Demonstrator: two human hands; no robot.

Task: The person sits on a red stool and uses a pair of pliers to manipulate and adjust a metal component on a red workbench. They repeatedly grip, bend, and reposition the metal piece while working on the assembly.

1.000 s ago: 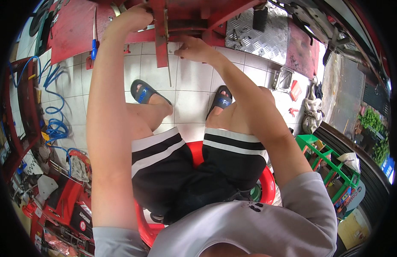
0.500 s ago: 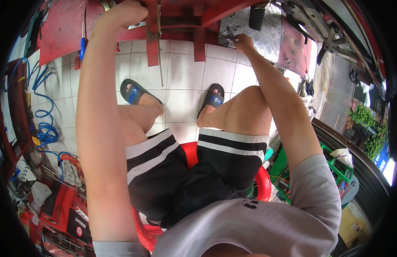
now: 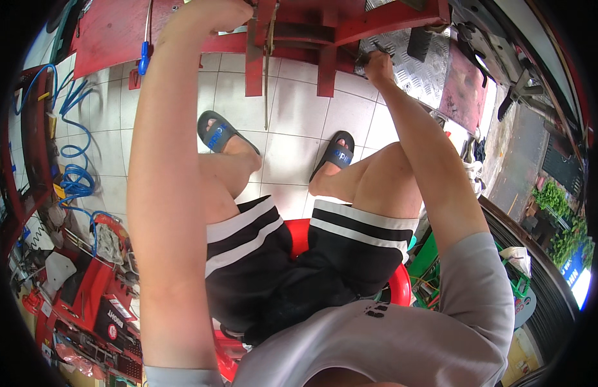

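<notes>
My left hand (image 3: 225, 14) reaches to the top edge of the picture, against the red metal frame (image 3: 254, 64). Most of its fingers are cut off or turned away, so what they do is hidden. Farther right, my right hand (image 3: 379, 66) is closed over the edge of a silver tread-plate surface (image 3: 408, 80). A small dark metal piece (image 3: 363, 59) shows at its fingers, too unclear to name. Left of my left forearm, a screwdriver with a blue handle (image 3: 143, 59) points upward against a red panel (image 3: 108, 39).
I sit on a red plastic stool (image 3: 399, 287) over a white tiled floor (image 3: 289, 155). A coiled blue air hose (image 3: 76, 184) lies at the left, above a red toolbox (image 3: 86, 293). Green racks (image 3: 428, 267) stand at the right, beside a street opening.
The whole view has shifted, so the scene sits farther right. My right hand has turned a little at the plate's edge; the metal piece by it shows less now.
</notes>
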